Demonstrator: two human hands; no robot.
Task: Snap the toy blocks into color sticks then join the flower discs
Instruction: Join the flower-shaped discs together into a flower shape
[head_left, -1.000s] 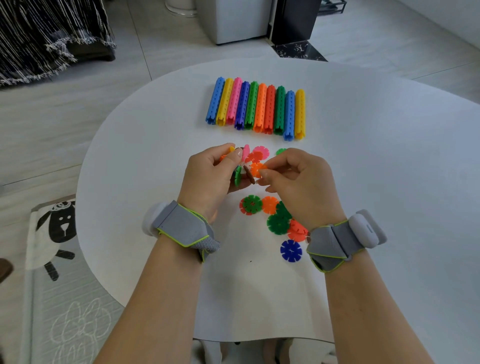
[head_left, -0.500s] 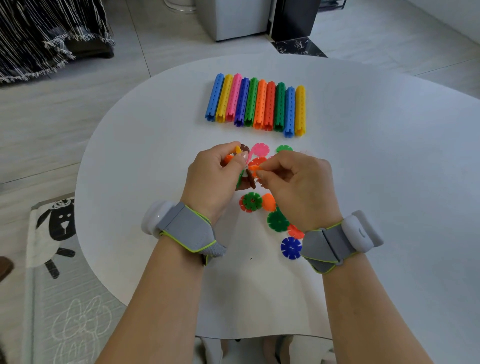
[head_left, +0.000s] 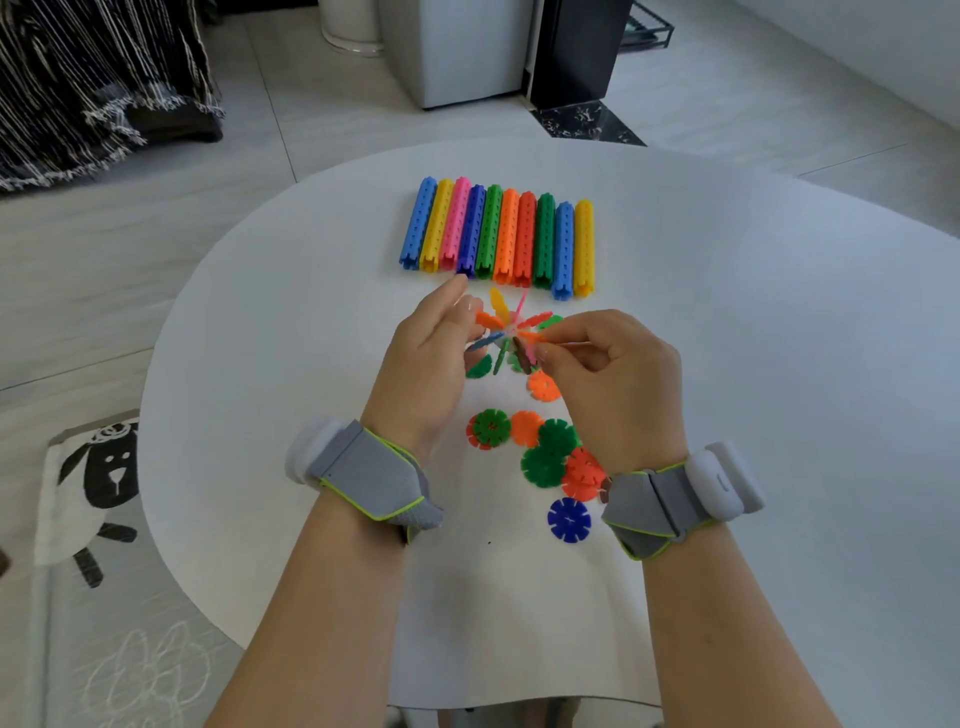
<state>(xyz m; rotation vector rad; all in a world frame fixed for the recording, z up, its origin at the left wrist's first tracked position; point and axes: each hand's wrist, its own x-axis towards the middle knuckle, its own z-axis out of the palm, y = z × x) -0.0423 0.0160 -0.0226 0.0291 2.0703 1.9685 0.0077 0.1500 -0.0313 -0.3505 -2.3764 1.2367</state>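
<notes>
Left hand and right hand pinch spiky plastic disc cluster | ribbed sticks flush

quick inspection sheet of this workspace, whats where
surface: white round table, carries the toy parts
job's things: ten plastic colour sticks in a side-by-side row; multicolour joined flower-disc cluster held above the table; loose flower discs lying nearer the person
clutter: nothing seen
hands: left hand holds the cluster; right hand pinches its edge
cables: nothing seen
surroundings: sheep-print floor mat, white cabinet, black fringed fabric
</notes>
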